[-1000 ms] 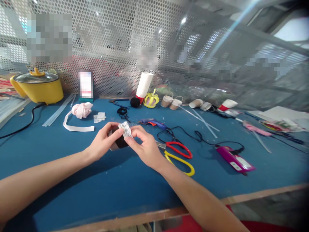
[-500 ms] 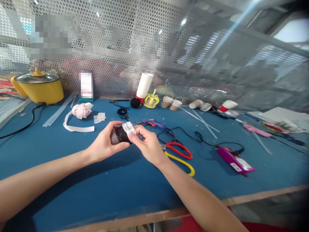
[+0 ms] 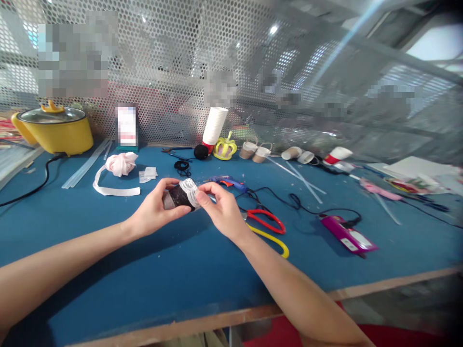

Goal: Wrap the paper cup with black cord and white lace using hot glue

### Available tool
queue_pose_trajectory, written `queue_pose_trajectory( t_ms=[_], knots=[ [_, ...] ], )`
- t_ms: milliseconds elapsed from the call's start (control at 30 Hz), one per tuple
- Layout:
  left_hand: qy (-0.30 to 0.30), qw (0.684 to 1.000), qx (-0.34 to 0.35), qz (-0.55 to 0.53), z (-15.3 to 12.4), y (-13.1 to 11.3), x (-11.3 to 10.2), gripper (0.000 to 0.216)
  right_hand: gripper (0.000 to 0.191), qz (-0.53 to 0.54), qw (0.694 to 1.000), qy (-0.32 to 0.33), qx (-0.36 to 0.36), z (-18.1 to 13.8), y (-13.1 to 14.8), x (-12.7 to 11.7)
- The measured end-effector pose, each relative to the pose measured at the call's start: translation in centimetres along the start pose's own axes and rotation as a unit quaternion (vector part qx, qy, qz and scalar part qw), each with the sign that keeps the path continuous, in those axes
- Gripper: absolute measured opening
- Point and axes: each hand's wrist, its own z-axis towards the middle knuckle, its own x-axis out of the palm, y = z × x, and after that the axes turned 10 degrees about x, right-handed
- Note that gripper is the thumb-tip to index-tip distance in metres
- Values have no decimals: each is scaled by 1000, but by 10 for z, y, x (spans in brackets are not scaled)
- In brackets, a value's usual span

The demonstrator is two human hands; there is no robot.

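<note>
My left hand (image 3: pixel 152 209) is wrapped round a small cylinder (image 3: pixel 181 196), held tilted above the blue table. A black band goes round its middle and the end under my left palm is greyish. White lace (image 3: pixel 189 185) covers the other end. The fingertips of my right hand (image 3: pixel 220 205) pinch the lace at its right edge; what lies under the thumb is hidden. Just behind my right hand rests a blue glue gun (image 3: pixel 229 182). Scissors (image 3: pixel 267 221) with one red and one yellow handle lie partly beneath my right wrist.
A ball of pale ribbon (image 3: pixel 121 164) lies left, near a yellow electric pot (image 3: pixel 60 135) and a phone (image 3: pixel 126 126). Along the mesh wall stand stacked paper cups (image 3: pixel 215 125) and small baskets (image 3: pixel 260 153). A purple power strip (image 3: pixel 347 234) and cable lie right.
The cylinder has turned slightly in my hands, and the lace shows more of its pattern. My right fingers have shifted a little along its edge. The whole view has moved slightly.
</note>
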Motion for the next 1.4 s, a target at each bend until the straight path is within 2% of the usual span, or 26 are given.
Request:
queue_pose_trajectory(
  t_ms=[200, 367, 533, 767, 900, 1000, 1100, 1200, 1233, 1300, 1333, 1367, 1400],
  knots=[
    [-18, 1000, 5, 7, 2, -2, -3, 54, 7, -10, 1000, -9, -23, 0, 0, -2],
    [-3, 1000, -22, -6, 4, -4, -5, 51, 10, -24, 995, -55, -74, -1, -1, 1],
    [-1, 999, -19, -33, 6, -5, -6, 51, 8, -21, 990, -63, -124, -1, 0, 1],
    [-18, 996, -52, -73, 8, -11, -8, 50, 10, -59, 985, -32, -159, -1, -1, -3],
    [-10, 992, -86, -96, 7, -12, -7, 47, 13, -71, 983, -27, -169, 0, -2, -1],
    [-7, 992, -99, -82, 6, -10, -6, 46, 15, -66, 982, -22, -176, -2, 0, 2],
    [-15, 996, -81, -46, 6, -8, -6, 44, 13, -61, 983, 1, -172, -3, 3, 1],
    [-22, 997, -70, -33, 7, -7, -8, 44, 13, -39, 990, 7, -134, 6, 2, -17],
    [-22, 997, -71, -31, 7, -7, -9, 45, 12, -38, 993, -12, -107, 13, -1, -28],
    [-19, 997, -76, -22, 8, -7, -11, 47, 9, -88, 991, -99, -9, 30, -13, -52],
    [-17, 997, -78, -15, 8, -7, -12, 48, 8, -163, 974, -141, 64, 40, -20, -64],
    [-15, 997, -78, -6, 8, -7, -12, 48, 6, -246, 946, -150, 146, 50, -29, -74],
    [-13, 997, -77, 1, 9, -7, -13, 49, 3, -272, 934, -137, 184, 59, -38, -83]
  ],
)
